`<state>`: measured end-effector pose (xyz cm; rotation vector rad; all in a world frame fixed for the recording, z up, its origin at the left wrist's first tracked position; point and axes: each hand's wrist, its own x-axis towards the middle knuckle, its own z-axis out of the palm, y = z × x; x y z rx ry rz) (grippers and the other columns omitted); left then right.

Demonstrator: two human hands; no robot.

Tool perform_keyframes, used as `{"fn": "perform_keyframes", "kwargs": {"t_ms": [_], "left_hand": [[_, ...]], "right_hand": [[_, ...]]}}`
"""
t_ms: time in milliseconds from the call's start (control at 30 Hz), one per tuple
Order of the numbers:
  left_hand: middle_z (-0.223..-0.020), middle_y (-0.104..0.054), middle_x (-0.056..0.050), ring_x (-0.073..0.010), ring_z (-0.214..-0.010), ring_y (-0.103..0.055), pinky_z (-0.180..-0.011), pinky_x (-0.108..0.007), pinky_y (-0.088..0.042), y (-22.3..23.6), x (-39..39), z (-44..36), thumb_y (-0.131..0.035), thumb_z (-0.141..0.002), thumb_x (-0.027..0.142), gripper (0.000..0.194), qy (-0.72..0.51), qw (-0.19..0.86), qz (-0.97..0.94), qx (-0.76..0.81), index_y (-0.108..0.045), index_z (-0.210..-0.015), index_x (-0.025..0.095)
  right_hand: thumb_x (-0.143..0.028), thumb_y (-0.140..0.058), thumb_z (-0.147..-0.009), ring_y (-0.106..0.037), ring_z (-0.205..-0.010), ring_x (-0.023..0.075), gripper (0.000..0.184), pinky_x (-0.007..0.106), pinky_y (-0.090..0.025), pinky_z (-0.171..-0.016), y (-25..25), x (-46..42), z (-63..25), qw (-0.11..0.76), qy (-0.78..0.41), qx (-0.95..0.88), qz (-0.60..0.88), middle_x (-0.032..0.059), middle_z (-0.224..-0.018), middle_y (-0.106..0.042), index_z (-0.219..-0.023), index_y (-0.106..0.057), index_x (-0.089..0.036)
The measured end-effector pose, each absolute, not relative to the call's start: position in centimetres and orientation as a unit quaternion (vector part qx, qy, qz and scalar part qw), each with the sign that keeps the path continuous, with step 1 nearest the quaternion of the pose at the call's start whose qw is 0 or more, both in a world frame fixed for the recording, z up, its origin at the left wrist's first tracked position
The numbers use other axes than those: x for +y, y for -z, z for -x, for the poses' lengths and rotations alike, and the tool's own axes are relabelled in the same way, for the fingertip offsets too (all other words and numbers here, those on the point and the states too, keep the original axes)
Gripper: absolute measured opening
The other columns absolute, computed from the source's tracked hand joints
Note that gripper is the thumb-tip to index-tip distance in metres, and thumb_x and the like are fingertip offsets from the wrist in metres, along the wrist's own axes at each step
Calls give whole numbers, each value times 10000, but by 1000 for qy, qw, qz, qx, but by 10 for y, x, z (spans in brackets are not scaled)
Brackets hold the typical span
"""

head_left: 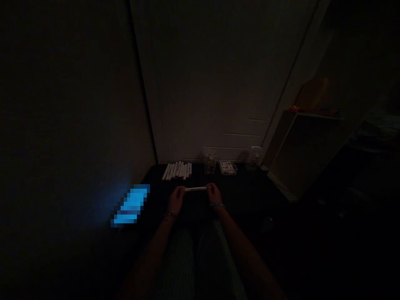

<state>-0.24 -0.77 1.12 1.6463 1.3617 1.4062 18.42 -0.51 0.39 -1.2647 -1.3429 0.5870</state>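
A white marker lies level between my two hands, above the dark table. My left hand pinches its left end, and my right hand grips the other end. Just beyond my left hand, a row of white markers lies side by side on the table, some with dark or reddish ends. Past my right hand lies an open clear case packed with small items that look like markers. The room is very dark, so fine details of the fingers are lost.
Against the wall stand a clear box with colourful contents and another clear container. A glowing blue, pixelated screen is at the table's left. To the right rises a pale cabinet with things on top.
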Motion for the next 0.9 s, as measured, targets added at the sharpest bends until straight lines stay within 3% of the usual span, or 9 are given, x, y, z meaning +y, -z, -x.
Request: {"fn": "perform_keyframes", "kwargs": {"t_ms": [500, 633, 767, 900], "left_hand": [[-881, -638, -13, -187, -862, -571, -789, -302, -427, -11, -1, 7, -444, -685, 546, 397, -514, 287, -598, 544, -582, -869, 222], [-881, -637, -3, -220, -848, -576, -772, -357, -444, -1, 13, 16, -446, -655, 589, 413, -480, 282, -610, 563, -565, -873, 259], [-866, -629, 63, -195, -835, -569, -757, -368, -449, 5, 21, 19, -343, -699, 616, 376, -437, 251, -613, 609, -505, -905, 347], [-871, -632, 16, -203, -782, -575, -684, -332, -459, 3, 17, 14, -344, -713, 578, 395, -423, 244, -619, 615, -518, -937, 303]], "right_hand": [[-348, -364, -822, -534, -800, 141, 248, 244, -398, -733, 2, 1, -180, 560, -219, -581, 549, 17, -846, -592, -876, -556, -201], [-324, -323, -852, -538, -811, 151, 244, 269, -402, -733, 5, 7, -176, 501, -168, -599, 601, 16, -856, -586, -889, -546, -231], [-325, -246, -880, -528, -867, 169, 283, 298, -403, -745, 2, 7, -171, 422, -103, -626, 648, 29, -938, -555, -981, -501, -256], [-320, -209, -891, -519, -857, 171, 303, 301, -401, -734, -3, 2, -170, 378, -83, -649, 655, 38, -928, -533, -964, -495, -250]]}}
